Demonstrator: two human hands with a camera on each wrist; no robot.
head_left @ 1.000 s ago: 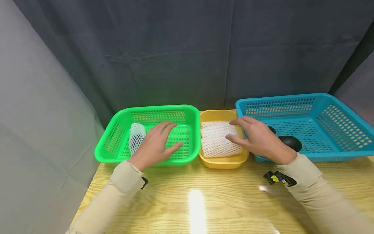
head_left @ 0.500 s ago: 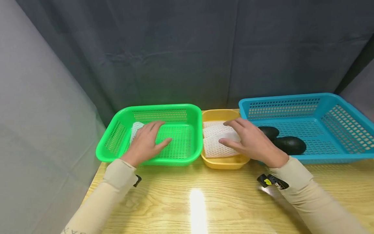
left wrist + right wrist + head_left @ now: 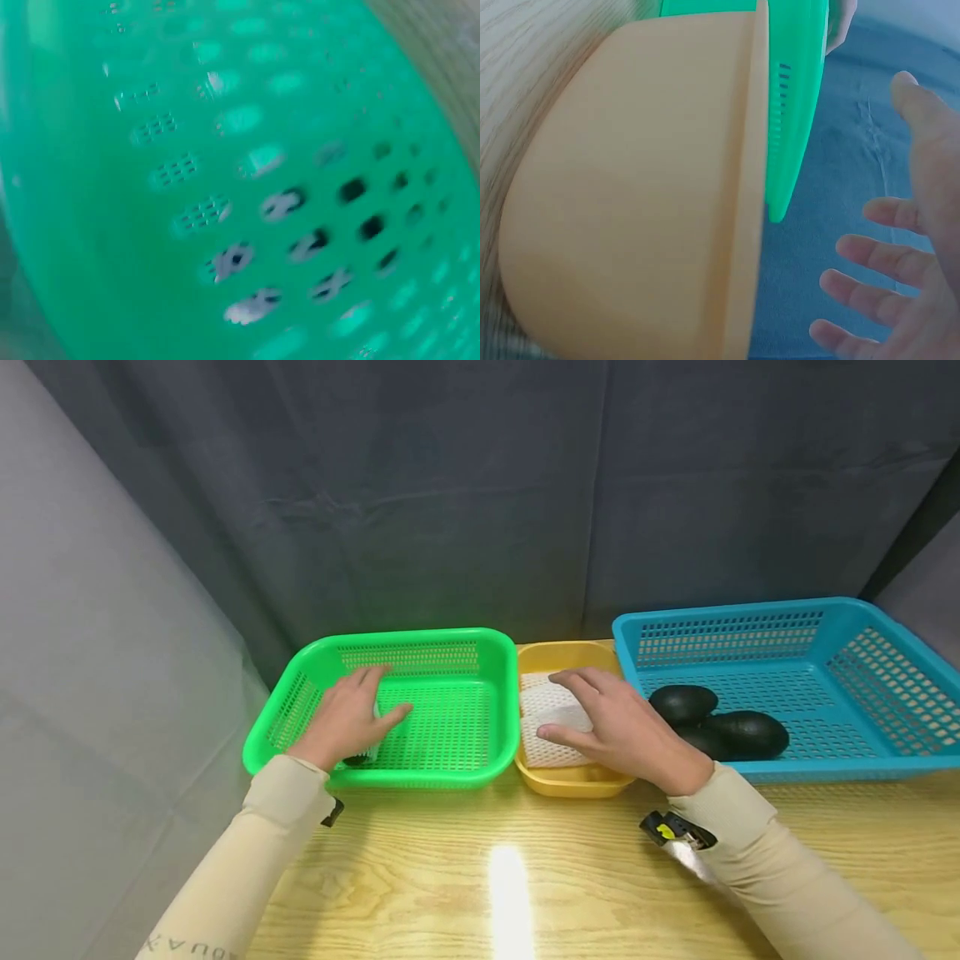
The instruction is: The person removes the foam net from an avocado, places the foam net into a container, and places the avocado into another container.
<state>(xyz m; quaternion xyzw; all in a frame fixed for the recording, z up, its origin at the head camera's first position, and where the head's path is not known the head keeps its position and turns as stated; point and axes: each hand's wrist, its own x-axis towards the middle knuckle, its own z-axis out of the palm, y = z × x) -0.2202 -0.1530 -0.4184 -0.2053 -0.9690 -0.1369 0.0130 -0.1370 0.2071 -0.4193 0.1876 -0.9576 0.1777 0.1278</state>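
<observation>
My left hand (image 3: 347,717) hangs over the left part of the green basket (image 3: 446,777), fingers relaxed. Beneath it lies a dark object in a white foam net sleeve (image 3: 375,747), mostly hidden by the hand; whether they touch I cannot tell. In the left wrist view, white netting and dark patches show through holes in the green wall. My right hand (image 3: 611,727) hovers over the yellow tub (image 3: 573,787), which holds flat white foam net sleeves (image 3: 551,743). The right wrist view shows this hand (image 3: 922,247) with spread fingers and nothing in its grasp.
A blue basket (image 3: 750,635) stands at the right, with three smooth black oval objects, perhaps avocados (image 3: 746,735), at its left end. All containers sit side by side on a wooden table (image 3: 420,868), before a dark curtain (image 3: 450,510). A pale cloth wall (image 3: 112,693) borders the left.
Both hands have moved left, the left one now covering the netted object, the right one further over the white sleeves. More of the black objects in the blue basket have come into view.
</observation>
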